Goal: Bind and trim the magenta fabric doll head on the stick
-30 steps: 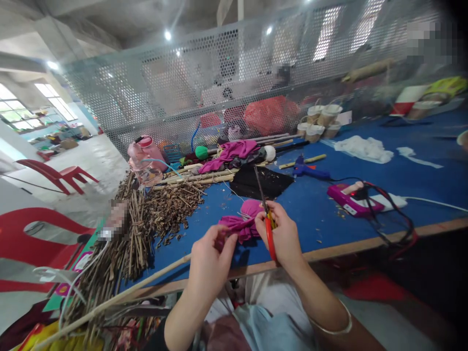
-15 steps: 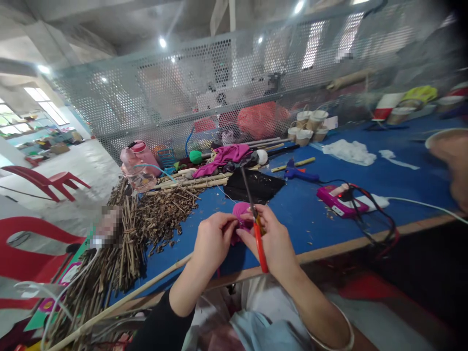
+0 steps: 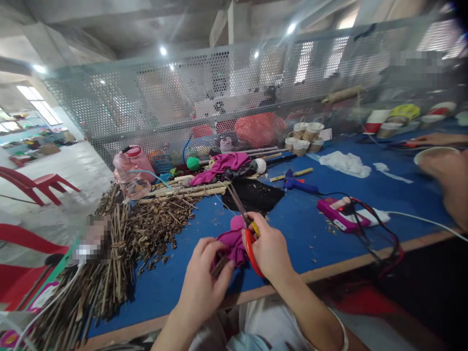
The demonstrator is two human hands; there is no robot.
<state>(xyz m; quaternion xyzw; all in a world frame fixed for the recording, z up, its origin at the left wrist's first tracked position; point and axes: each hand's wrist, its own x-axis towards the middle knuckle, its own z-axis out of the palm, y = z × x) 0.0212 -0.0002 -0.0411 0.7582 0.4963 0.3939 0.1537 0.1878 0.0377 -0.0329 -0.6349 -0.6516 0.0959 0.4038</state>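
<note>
My left hand is closed round a short brown stick that shows between thumb and fingers. Magenta cloth gathers about the stick's far end, and a round pink ball sits at the top. My right hand grips scissors with an orange-red handle. Their blades point away from me, up and to the left, over the dark cloth. The scissors lie just beside the magenta cloth; whether they touch it I cannot tell.
Bundled dry twigs and loose brown bits cover the left. A blue glue gun and a purple power strip with cables lie right. Paper cups stand behind. Another person's hand holds a round item at far right.
My left hand has moved left and towards me, and the magenta piece now shows more, with the stick visible. The scissors in my right hand have tilted further left. The view has shifted slightly.
</note>
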